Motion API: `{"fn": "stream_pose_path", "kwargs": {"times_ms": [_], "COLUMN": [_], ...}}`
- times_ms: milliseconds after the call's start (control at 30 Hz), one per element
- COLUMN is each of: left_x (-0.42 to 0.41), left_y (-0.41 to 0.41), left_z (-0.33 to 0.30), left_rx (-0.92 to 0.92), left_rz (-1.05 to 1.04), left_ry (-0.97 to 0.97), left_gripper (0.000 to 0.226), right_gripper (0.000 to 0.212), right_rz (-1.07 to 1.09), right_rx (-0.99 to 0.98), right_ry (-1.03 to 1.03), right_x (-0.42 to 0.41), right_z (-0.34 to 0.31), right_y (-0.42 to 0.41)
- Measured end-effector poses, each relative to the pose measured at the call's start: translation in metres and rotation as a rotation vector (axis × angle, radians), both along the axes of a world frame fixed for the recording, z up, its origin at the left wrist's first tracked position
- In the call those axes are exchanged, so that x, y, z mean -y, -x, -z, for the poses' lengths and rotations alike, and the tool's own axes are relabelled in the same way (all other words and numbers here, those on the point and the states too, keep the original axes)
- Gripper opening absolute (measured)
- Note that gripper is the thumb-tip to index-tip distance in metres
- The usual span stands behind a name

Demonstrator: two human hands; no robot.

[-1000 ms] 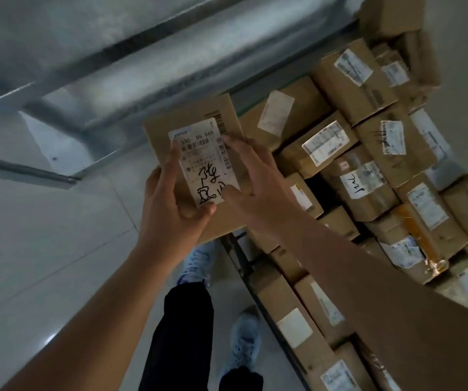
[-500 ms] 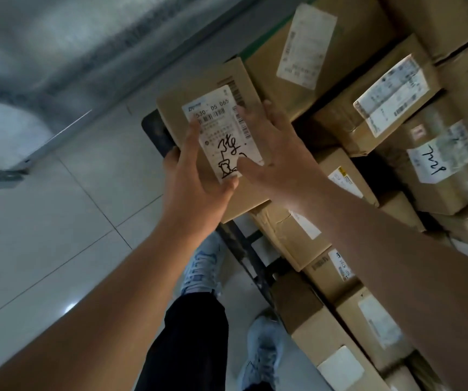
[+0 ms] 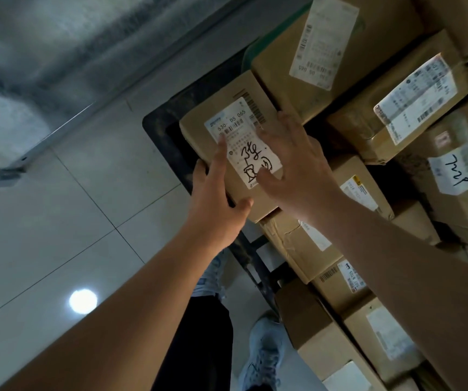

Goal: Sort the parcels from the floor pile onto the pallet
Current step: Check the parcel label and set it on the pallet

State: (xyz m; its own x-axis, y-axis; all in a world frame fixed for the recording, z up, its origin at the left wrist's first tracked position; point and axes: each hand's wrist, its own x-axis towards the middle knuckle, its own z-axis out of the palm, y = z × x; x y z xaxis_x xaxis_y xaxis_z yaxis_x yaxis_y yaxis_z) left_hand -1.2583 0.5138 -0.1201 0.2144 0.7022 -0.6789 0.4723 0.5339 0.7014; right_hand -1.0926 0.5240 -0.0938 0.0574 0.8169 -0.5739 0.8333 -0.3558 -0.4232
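A brown cardboard parcel (image 3: 199, 131) with a white label and black handwriting lies at the corner of the black pallet (image 3: 158, 131), against the stacked parcels. My left hand (image 3: 215, 201) holds its near-left corner, with the forefinger straight along the label, the thumb at the near edge and the other fingers round the left side. My right hand (image 3: 294, 165) lies flat on the parcel's top right, fingers spread and straight.
Several labelled cardboard parcels (image 3: 413, 108) crowd the pallet to the right, some stacked higher. Pale floor tiles (image 3: 72, 221) spread to the left. A grey metal frame (image 3: 57, 52) runs along the top left. My legs and shoes (image 3: 263, 354) stand beside the pallet's edge.
Both hands carried the parcel forward and down onto the pallet's corner. My right hand has flattened out on the parcel's top.
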Motion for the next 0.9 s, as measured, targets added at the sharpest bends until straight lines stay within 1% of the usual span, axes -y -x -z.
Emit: {"fn": "stream_pose_path", "kwargs": {"times_ms": [267,367,467,533,633,767,900], "left_x": [-0.004,-0.005,-0.007,-0.01,-0.014,-0.02,-0.019], "left_y": [-0.002,-0.003,0.0,0.0,0.0,0.003,0.007], "left_z": [0.005,0.004,0.001,-0.004,-0.014,-0.042,-0.085], "left_rx": [-0.033,-0.103,-0.22,-0.264,-0.307,-0.387,-0.445], "left_rz": [0.0,0.049,0.132,0.175,0.205,0.264,0.335], "left_ry": [-0.007,-0.044,-0.107,-0.119,-0.125,-0.181,-0.33], "left_gripper": [0.114,0.115,0.114,0.112,0.1,0.071,0.065], "right_gripper": [0.076,0.08,0.085,0.085,0.08,0.072,0.066], "right_rz": [-0.146,-0.187,-0.179,-0.159,-0.12,-0.1,-0.051], "right_rx": [0.168,0.225,0.217,0.196,0.156,0.102,0.05], "right_ry": [-0.035,-0.006,0.019,0.033,0.059,0.037,-0.024], "right_x": [0.004,0.007,0.008,0.008,0.008,0.012,0.02], "right_z": [0.008,0.013,0.013,0.009,-0.003,-0.035,-0.079], "right_y": [0.006,0.009,0.013,0.015,0.019,0.028,0.034]}}
